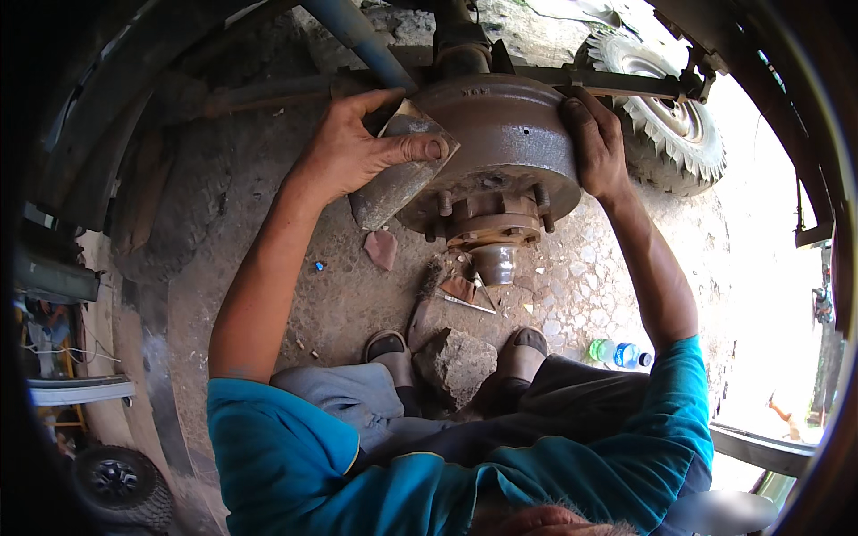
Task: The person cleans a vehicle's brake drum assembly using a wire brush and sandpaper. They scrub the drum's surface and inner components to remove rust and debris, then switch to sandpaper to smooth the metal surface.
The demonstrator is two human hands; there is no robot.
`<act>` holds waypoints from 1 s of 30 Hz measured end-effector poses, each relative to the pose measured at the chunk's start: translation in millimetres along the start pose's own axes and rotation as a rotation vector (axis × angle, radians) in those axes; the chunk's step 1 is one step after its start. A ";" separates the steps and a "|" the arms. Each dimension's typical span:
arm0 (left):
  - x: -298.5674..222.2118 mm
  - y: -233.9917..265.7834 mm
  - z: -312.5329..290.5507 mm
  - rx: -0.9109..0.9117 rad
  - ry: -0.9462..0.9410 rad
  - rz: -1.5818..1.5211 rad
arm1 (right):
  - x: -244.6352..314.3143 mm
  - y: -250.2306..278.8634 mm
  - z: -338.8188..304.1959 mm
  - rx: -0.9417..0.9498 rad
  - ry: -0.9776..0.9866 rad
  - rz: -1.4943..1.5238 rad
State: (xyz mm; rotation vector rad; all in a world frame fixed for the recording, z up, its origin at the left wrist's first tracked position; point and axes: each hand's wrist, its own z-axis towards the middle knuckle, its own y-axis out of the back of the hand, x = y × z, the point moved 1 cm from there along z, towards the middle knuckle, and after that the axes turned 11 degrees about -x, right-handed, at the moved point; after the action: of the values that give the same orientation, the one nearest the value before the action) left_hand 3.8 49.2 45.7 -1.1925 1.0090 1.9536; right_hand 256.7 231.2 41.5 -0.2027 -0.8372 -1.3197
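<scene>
left hand [357, 147] grip pinching the grey plate [386, 192] at the left side of the brown drum [509, 134]; right hand [597, 143] against drum's right side, can't tell if clasping. plate could slip to the floor [313, 308] if the left pinch loosens.

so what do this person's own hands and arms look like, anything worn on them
Left hand and right hand are bare: no gloves, rings or watch visible. Both forearms are uncovered below short teal sleeves, loose and plain-coloured.
</scene>
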 end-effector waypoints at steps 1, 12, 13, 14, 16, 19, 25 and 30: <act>-6.0 -2.9 0.9 0.006 -0.060 0.024 | 1.1 0.2 -0.2 -0.001 0.002 0.014; -17.0 1.0 -1.4 0.020 -0.116 0.120 | 0.3 -0.9 -0.9 -0.003 -0.001 -0.016; -13.8 3.8 -4.5 -0.018 -0.135 0.162 | 1.4 0.4 -1.0 0.007 0.020 -0.042; -27.1 -0.5 -1.5 -0.052 -0.239 0.234 | 2.0 0.7 0.9 0.020 0.049 -0.070; -41.2 -26.2 9.1 -0.020 -0.127 0.230 | 1.0 0.4 0.4 0.030 0.003 -0.022; -43.1 -30.7 2.4 -0.010 -0.068 0.207 | 3.6 1.5 -0.9 0.033 -0.050 -0.002; -13.8 -1.2 -10.4 -0.025 -0.187 0.139 | 12.0 -0.8 -1.7 -0.014 0.024 -0.076; -32.2 -31.9 1.7 -0.034 -0.190 0.233 | 11.0 -2.4 -0.8 0.027 -0.026 -0.088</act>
State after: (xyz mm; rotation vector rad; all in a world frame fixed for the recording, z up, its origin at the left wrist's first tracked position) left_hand 41.7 63.0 66.5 -0.9185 1.0569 2.2249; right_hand 255.0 221.6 47.2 -0.1637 -0.8944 -1.3901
